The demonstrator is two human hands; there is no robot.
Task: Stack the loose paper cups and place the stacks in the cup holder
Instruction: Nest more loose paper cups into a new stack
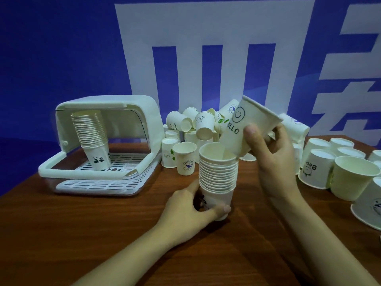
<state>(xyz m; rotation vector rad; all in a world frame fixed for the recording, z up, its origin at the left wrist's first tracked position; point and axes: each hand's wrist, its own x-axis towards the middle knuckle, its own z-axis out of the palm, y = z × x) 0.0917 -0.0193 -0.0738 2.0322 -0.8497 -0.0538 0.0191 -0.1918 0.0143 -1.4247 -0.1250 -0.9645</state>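
A stack of several white paper cups (218, 172) stands upright on the wooden table at centre. My left hand (191, 209) grips its bottom cup. My right hand (270, 149) holds a single cup with a smiley face and "HELLO" (245, 124), tilted, its base touching the rim of the stack's top cup. The white cup holder (107, 141) sits at the left with its lid up, and another tall stack (91, 137) leans inside it on the slotted tray.
A pile of loose cups (198, 124) lies behind the stack against the blue and white wall. More cups (334, 162), upright and upside down, crowd the right side of the table. One upright cup (185, 159) stands just left of the stack.
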